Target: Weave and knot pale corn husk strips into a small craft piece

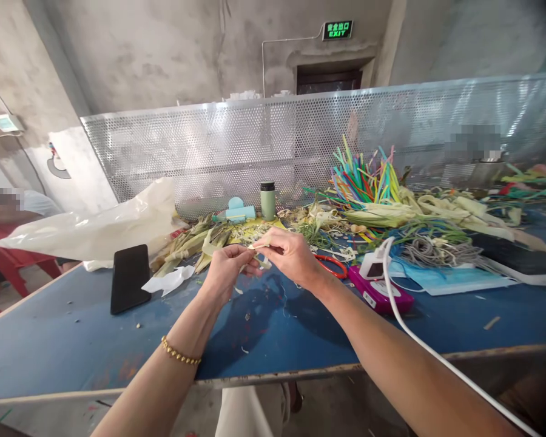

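Note:
Over the blue table, my left hand [230, 267] and my right hand [289, 252] meet, fingertips pinched close together. Between them is a pale strip of corn husk [258, 246], and both hands are closed on it. One loose end shows below the fingers; the exact pinch point is partly hidden by my fingertips. Behind my left hand lies a pile of dried corn husks [195, 243]. A torn white scrap [169, 280] rests beside my left wrist. Near my right wrist are red-handled scissors [332, 266], only partly visible.
A black phone [130, 279] lies at left, near a big plastic bag [104, 221]. A green bottle [267, 201] stands behind my hands. Colourful pipe cleaners [368, 176], a purple power strip [380, 290] with a white cable, and a blue mask [455, 278] are at right. A person sits far left.

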### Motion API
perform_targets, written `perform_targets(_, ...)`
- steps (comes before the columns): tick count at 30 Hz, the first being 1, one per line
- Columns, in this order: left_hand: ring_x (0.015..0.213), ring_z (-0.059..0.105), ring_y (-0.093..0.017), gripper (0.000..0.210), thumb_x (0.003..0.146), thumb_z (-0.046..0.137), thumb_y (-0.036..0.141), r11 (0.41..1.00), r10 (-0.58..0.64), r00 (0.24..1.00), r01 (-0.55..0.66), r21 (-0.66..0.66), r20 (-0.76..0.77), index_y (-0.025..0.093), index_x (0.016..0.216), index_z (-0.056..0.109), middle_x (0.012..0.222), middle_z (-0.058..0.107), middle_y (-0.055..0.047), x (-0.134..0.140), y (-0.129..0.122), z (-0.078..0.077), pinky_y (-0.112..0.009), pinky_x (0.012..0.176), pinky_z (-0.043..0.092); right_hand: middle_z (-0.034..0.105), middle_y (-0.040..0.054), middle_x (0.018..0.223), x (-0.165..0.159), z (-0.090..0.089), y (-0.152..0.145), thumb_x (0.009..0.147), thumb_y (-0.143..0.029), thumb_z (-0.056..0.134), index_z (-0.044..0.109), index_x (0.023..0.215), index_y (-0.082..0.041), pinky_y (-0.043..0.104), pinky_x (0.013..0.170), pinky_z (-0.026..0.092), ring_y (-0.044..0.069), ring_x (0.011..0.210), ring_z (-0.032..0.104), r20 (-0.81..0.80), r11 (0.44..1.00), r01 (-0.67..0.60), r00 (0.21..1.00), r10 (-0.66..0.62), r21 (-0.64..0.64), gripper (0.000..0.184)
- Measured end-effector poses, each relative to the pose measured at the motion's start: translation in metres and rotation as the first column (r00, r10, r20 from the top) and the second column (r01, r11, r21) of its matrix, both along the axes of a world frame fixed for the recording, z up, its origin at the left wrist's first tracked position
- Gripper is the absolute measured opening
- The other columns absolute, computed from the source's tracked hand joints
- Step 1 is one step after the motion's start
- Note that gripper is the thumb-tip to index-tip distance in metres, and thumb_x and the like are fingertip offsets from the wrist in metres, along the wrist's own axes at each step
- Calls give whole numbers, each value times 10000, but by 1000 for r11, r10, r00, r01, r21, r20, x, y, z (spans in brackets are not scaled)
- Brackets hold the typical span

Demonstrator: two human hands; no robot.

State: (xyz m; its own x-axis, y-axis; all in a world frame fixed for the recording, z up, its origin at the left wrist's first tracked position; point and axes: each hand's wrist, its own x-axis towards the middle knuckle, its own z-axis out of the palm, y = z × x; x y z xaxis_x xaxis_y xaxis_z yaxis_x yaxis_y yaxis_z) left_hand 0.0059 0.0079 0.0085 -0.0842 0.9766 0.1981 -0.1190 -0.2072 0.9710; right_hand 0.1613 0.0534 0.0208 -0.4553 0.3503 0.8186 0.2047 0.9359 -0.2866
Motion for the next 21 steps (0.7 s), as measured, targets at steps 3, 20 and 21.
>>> perform_targets(3, 480, 644, -182, 177, 658, 693, 260, 999, 19, 1000, -18, -45, 17, 133, 684, 573, 573, 651, -52, 0, 1, -1, -226, 441, 387, 662, 40, 837, -1, -2, -1, 875, -198, 577, 708, 879, -170, 232, 675, 426, 118, 744, 587, 13, 1000, 5, 1000, -5, 27, 135)
perform_targets(20, 599, 686, -199, 78, 604, 694, 131, 993, -51, 995, 60, -99, 89, 95, 635, 633, 640, 694, -116, -2, 2, 0, -266, 597, 522, 683, 30, 934, 7, -8, 7, 899, -166, 509, 700, 876, -186, 210, 751, 415, 122, 864, 620, 300, 995, 49, 951, -72, 81, 194)
perform_targets(21, 598, 686, -201, 81, 602, 696, 129, 993, -44, 995, 53, -107, 86, 93, 633, 630, 646, 694, -120, -3, 2, 0, -270, 595, 525, 686, 29, 930, 7, -7, 8, 898, -161, 508, 699, 871, -186, 210, 752, 417, 122, 864, 624, 304, 996, 42, 951, -64, 79, 195)
